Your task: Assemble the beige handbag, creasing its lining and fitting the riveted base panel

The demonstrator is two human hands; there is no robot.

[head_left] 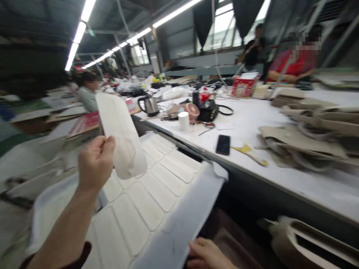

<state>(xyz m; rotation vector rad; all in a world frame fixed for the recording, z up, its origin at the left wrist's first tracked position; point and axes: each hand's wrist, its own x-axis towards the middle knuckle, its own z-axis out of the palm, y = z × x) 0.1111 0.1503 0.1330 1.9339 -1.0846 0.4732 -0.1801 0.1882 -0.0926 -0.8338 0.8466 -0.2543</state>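
Note:
My left hand pinches an off-white, flat panel with rounded corners, holding it up and tilted above a light board. On that grey-white board lie rows of similar off-white panels, set side by side. At the board's near right edge is my right hand, fingers curled against the rim; its lower part is cut off by the frame. A second white tray lies to the left, partly behind my left forearm.
A long white worktable runs along the right, bearing a phone, a yellow-handled brush, a white cup-like roll, a kettle and stacked beige pieces. Beige bag-like parts sit lower right. Several people work farther back.

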